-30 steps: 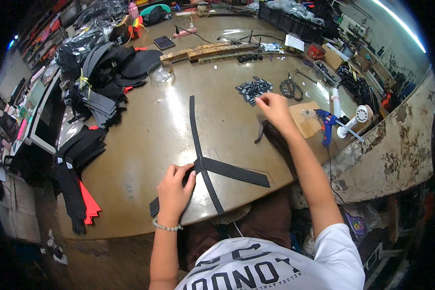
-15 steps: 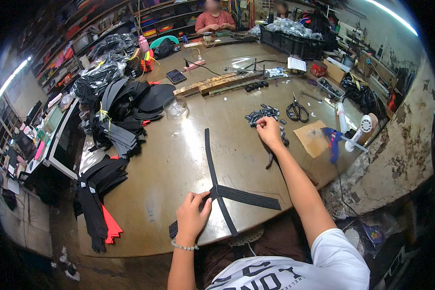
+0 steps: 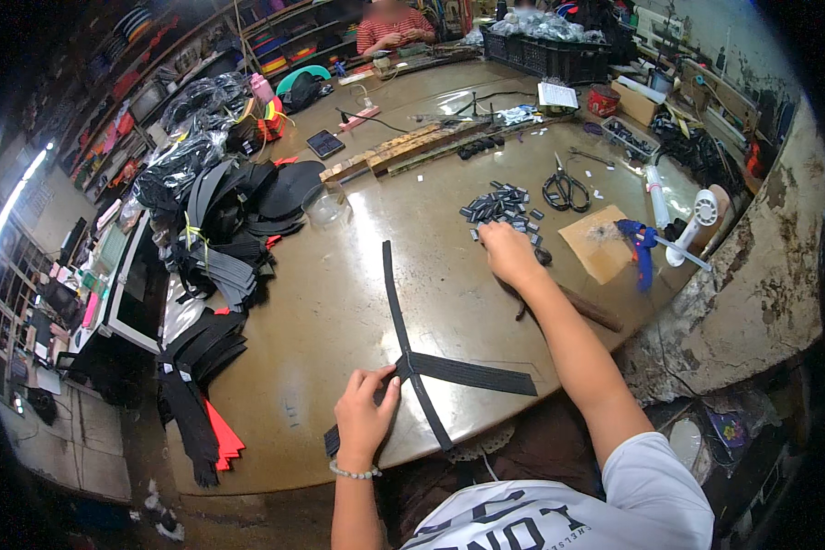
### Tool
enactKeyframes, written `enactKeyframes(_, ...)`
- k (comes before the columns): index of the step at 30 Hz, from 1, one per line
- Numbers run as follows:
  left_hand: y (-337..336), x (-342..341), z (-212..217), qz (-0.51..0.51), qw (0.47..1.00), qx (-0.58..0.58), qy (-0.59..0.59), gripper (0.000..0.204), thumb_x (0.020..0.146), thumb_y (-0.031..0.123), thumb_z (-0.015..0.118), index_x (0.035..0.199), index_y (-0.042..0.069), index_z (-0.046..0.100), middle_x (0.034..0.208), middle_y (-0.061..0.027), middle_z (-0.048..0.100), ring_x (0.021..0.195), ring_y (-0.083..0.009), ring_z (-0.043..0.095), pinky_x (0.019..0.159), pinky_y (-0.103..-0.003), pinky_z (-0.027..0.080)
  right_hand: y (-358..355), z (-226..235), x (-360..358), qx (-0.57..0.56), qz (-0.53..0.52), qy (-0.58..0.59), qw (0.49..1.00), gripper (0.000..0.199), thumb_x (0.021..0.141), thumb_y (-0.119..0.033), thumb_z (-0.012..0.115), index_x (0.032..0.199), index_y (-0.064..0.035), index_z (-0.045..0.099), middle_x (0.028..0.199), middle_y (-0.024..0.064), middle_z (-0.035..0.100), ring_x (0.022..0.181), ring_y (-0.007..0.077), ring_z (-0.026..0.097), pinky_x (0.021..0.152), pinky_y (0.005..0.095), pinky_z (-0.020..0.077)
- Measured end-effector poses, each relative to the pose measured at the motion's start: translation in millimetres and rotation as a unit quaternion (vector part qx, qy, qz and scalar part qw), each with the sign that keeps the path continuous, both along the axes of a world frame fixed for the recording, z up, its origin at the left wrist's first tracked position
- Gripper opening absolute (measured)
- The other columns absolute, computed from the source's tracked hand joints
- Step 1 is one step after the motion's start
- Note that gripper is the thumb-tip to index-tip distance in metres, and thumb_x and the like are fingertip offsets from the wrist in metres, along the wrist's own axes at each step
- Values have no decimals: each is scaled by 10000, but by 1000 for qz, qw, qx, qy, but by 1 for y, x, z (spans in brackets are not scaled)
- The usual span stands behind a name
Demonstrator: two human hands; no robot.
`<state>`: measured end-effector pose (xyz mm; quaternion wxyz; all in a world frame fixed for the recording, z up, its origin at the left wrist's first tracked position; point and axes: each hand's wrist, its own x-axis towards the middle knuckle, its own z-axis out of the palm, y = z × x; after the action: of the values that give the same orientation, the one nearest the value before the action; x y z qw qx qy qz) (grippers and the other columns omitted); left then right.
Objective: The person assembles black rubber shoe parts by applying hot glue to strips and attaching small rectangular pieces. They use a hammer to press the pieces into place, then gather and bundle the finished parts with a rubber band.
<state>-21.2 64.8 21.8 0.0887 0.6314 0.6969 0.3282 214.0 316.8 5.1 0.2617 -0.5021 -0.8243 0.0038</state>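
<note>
Two long black straps (image 3: 403,339) lie crossed on the brown table (image 3: 339,302), one running away from me, a wider one (image 3: 472,373) going right. My left hand (image 3: 365,412) presses flat on the near end of the crossing. My right hand (image 3: 509,254) reaches out to a pile of small dark rectangular pieces (image 3: 502,205); its fingers are curled at the pile's near edge, and I cannot make out whether they hold a piece.
Black scissors (image 3: 565,190) lie beyond the pile. A blue glue gun (image 3: 640,246) and a cardboard scrap (image 3: 600,243) sit at the right edge. Stacks of black straps (image 3: 220,238) fill the left side. A wooden bar (image 3: 403,147) crosses the far table. Another person (image 3: 390,27) sits opposite.
My head has tilted so the table sits lower in view. My right hand stays at the pile of small pieces. My left hand still holds down the straps.
</note>
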Motion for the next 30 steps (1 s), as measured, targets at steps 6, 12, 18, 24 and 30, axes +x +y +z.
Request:
enactKeyframes(6,2,1,1,10,1000,-7,-19,184,856,218,702,1026,148,718,802,-70,589,703,-233,619,632,-348,496,-3,-2,3,3,1,33,999,91,809,-3,524,862,-38,590,883,121,644,932,317,606,761,435,500)
enactKeyframes(12,2,3,3,8,999,-12,-42,169,871,136,687,1028,87,724,769,-69,547,681,-178,547,619,-303,451,-3,-2,6,-45,2,48,998,86,855,-38,532,907,-53,599,906,121,651,956,307,604,777,433,498)
enactKeyframes(18,3,3,3,5,999,-11,-38,156,873,128,682,1015,75,719,770,-73,548,679,-180,548,622,-302,453,-8,-1,4,-54,0,24,998,112,830,-13,549,937,-16,583,933,140,653,945,329,606,773,435,516)
enactKeyframes(24,0,6,3,13,1000,-18,-17,149,883,114,663,1020,77,709,798,-87,567,687,-206,576,638,-320,472,-20,27,-7,92,-3,225,970,115,872,-22,572,979,-17,614,925,158,625,857,345,615,762,433,495)
enactKeyframes(30,-22,18,16,12,1000,3,7,136,874,86,670,1003,61,705,843,-112,603,693,-241,604,644,-326,486,-115,66,-27,-61,240,310,918,197,862,33,583,1033,-22,666,907,134,630,823,282,633,738,362,514)
